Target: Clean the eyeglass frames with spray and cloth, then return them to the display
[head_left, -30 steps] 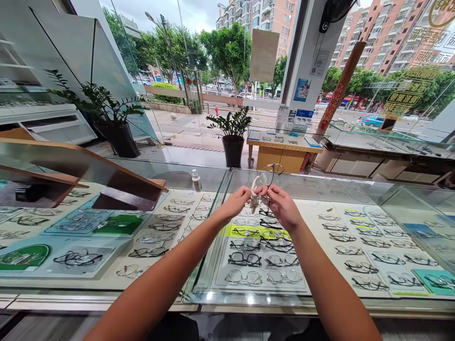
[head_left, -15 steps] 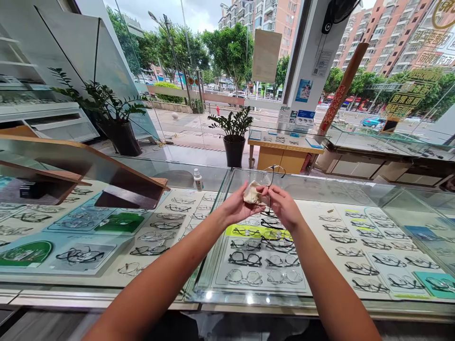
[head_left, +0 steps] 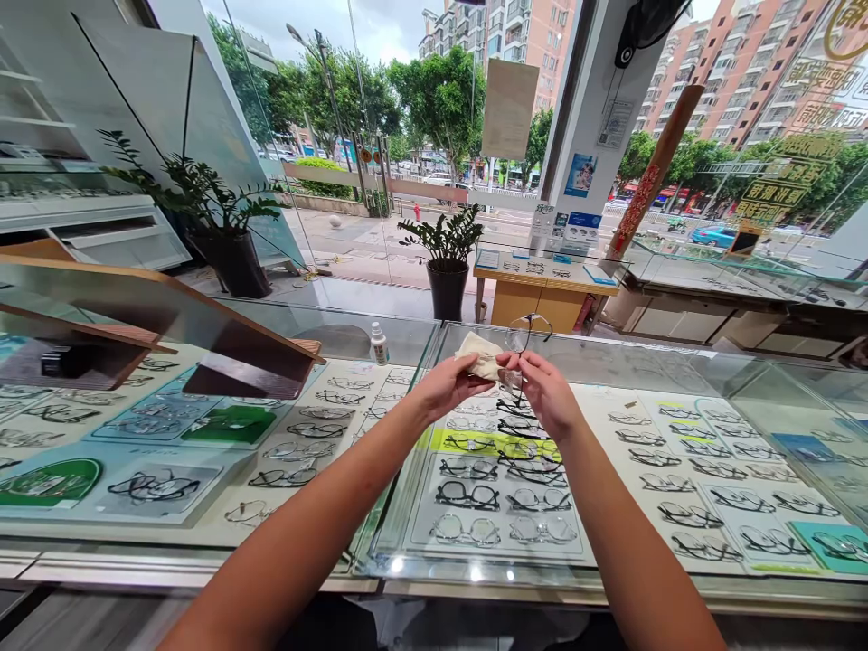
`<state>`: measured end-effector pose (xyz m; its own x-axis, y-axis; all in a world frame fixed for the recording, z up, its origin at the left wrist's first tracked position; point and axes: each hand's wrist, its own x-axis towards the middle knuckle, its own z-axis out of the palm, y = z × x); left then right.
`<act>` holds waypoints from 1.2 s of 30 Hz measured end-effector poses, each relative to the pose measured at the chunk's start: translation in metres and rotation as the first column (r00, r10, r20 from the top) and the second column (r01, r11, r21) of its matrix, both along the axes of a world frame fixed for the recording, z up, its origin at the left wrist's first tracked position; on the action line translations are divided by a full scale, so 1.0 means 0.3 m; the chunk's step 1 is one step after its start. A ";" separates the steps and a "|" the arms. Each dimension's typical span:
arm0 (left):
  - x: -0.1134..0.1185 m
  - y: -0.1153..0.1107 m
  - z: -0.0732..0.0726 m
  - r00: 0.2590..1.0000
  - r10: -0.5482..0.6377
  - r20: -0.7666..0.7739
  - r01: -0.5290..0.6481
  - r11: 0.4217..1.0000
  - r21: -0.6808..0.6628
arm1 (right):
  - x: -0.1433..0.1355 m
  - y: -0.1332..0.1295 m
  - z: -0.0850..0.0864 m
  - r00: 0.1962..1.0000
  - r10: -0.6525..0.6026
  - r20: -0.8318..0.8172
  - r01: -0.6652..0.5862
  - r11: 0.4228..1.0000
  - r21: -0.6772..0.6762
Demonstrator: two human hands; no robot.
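My left hand [head_left: 453, 387] is closed on a cream cloth [head_left: 480, 354], its thumb on top and the fingers beneath. My right hand [head_left: 544, 391] pinches a pair of thin-framed glasses [head_left: 531, 333], whose round lenses stand up above the fingertips. The cloth's right edge meets the fingertips of my right hand. Both hands are above the glass display case [head_left: 434, 348], over rows of spectacles [head_left: 467, 495]. Where exactly the fingers grip the frame is too small to tell.
A small white bottle [head_left: 379, 344] stands on the glass left of my hands. A tilted wooden display stand [head_left: 169, 312] is farther left. Beyond the case are a potted plant [head_left: 448, 280] and a wooden table [head_left: 542, 303].
The cloth has shifted and spread in my left hand, whose thumb now lies over it. The glasses have turned, and their lenses show more openly above my right hand.
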<state>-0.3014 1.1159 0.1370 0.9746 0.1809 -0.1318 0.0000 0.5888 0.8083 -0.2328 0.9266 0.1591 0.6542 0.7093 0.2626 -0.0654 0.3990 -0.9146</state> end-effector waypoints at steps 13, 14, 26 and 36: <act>-0.034 0.016 0.007 0.947 -0.306 0.092 0.230 0.852 0.470 | 0.000 -0.009 -0.005 0.994 0.101 -0.034 -0.104 0.987 -0.119; -0.037 0.019 0.012 0.938 -0.334 0.095 0.243 0.825 0.510 | -0.001 -0.008 -0.006 0.994 0.107 -0.032 -0.110 0.986 -0.124; -0.067 0.030 0.080 0.859 -0.510 0.038 0.341 0.626 0.701 | 0.000 -0.012 0.002 0.980 0.189 0.059 -0.176 0.968 -0.178; -0.070 0.063 0.068 0.909 -0.414 0.049 0.262 0.658 0.706 | 0.001 -0.014 0.006 0.990 0.128 0.066 -0.115 0.978 -0.177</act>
